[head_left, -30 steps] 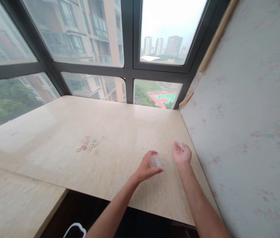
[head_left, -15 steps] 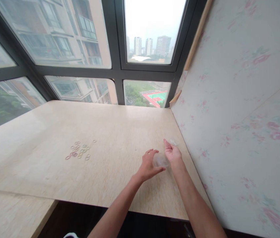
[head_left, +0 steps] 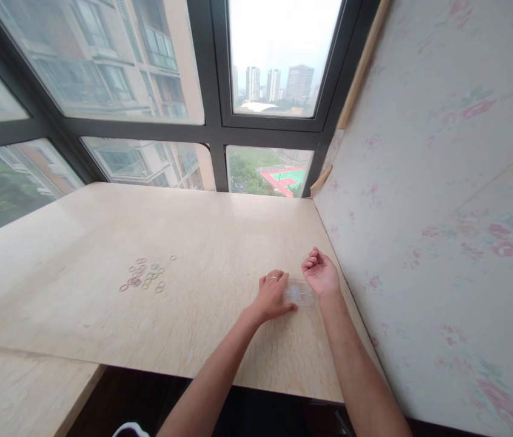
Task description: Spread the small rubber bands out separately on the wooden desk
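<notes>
My left hand (head_left: 273, 296) rests on the pale wooden table (head_left: 202, 243), its fingers curled on a small clear plastic box (head_left: 299, 294) that sits on the tabletop. A ring shows on one finger. My right hand (head_left: 321, 272) lies just right of the box, palm up, fingers curled closed; I cannot make out what is inside it. Several small coloured rubber bands (head_left: 145, 276) lie scattered on the table well to the left of both hands.
A flower-patterned wall panel (head_left: 420, 200) stands close along the table's right edge. Dark-framed windows (head_left: 220, 130) run behind the table's far edge. A lower tabletop (head_left: 20, 394) adjoins at the bottom left, and a white object (head_left: 131, 430) peeks below the near edge.
The clear box has come down from the air onto the table under my left hand. My right hand has gone from open-palmed to curled closed.
</notes>
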